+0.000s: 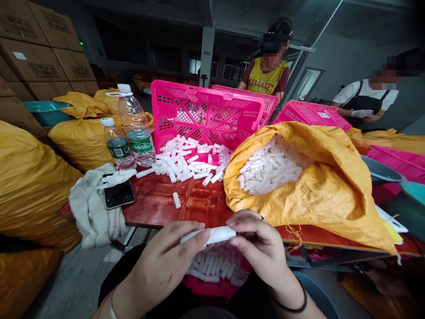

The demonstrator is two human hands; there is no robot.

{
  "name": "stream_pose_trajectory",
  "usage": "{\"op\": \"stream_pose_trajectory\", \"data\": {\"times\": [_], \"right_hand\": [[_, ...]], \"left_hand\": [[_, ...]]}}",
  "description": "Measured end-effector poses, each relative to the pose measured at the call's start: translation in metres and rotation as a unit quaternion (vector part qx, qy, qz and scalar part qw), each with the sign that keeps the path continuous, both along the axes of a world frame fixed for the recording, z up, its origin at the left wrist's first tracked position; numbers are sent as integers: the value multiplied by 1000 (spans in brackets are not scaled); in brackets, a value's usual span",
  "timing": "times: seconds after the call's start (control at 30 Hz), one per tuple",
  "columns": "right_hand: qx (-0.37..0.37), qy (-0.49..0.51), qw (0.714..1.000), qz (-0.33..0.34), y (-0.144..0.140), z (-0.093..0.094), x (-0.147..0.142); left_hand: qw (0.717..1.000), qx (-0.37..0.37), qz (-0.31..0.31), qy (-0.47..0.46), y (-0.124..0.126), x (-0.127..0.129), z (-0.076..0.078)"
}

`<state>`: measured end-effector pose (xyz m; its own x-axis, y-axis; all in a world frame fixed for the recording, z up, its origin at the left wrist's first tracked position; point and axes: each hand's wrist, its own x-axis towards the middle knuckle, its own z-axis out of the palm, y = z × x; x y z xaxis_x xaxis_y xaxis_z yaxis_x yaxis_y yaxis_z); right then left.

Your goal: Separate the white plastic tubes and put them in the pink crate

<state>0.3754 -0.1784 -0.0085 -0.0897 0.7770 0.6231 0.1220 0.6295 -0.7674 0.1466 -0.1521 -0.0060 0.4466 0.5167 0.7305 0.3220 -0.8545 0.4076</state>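
Note:
A white plastic tube [219, 235] lies level between my two hands, just off the table's front edge. My left hand [169, 252] pinches its left part between thumb and fingers. At its right end, the fingertips and thumb of my right hand [257, 241] close on it. Below, on my lap, a pink container [202, 288] holds rows of similar white tubes [215, 266], partly hidden by my hands. One single tube [176, 200] lies on the red table [149, 208]. Behind it a heap of white tubes [179, 164] spills from a tipped pink crate [206, 106].
An open yellow sack [332, 190] full of white tubes lies at the right. Two water bottles [141, 137], a phone [119, 195] and a white towel [89, 208] are at the left. Two people stand beyond the table; cartons [43, 48] are stacked at the back left.

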Motion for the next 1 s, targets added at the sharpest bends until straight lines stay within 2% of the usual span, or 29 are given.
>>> {"op": "stream_pose_trajectory", "data": {"times": [0.03,0.1,0.17,0.23,0.27,0.37,0.43,0.5,0.57,0.63,0.7,0.77,0.83,0.9,1.0], "right_hand": [[2,-2,1000,8,0,1,1],[4,-12,1000,21,0,2,3],[-3,-14,999,30,1,3,5],[-24,2,999,30,2,2,6],[-38,14,999,27,2,1,6],[-71,59,995,22,2,-3,2],[-73,80,994,11,1,-5,-3],[-72,95,993,-1,1,-7,-6],[-90,111,990,1,0,-8,-7],[-131,127,983,13,1,-9,-6],[-177,134,975,26,2,-8,-3],[-205,144,967,46,4,-7,0],[-208,167,962,55,6,-7,0],[-211,193,957,41,9,-7,0],[-240,206,948,17,11,-8,-2]], "left_hand": [[1000,-28,-11,-3,-1,0,0],[990,-133,-37,-21,-3,3,0],[960,-268,-71,-47,-5,6,-3],[938,-331,-78,-58,-7,9,-6],[944,-319,-67,-54,-8,11,-8],[977,-211,-15,-37,-9,13,-10],[973,-225,2,-50,-11,16,-10],[939,-331,-2,-91,-13,20,-13],[875,-461,-38,-143,-15,24,-16],[813,-549,-80,-179,-16,28,-20],[785,-581,-89,-193,-15,30,-23],[776,-597,-78,-189,-14,32,-24],[769,-612,-69,-169,-12,33,-25],[785,-600,-68,-140,-11,33,-24],[873,-480,-36,-83,-10,32,-21]]}}
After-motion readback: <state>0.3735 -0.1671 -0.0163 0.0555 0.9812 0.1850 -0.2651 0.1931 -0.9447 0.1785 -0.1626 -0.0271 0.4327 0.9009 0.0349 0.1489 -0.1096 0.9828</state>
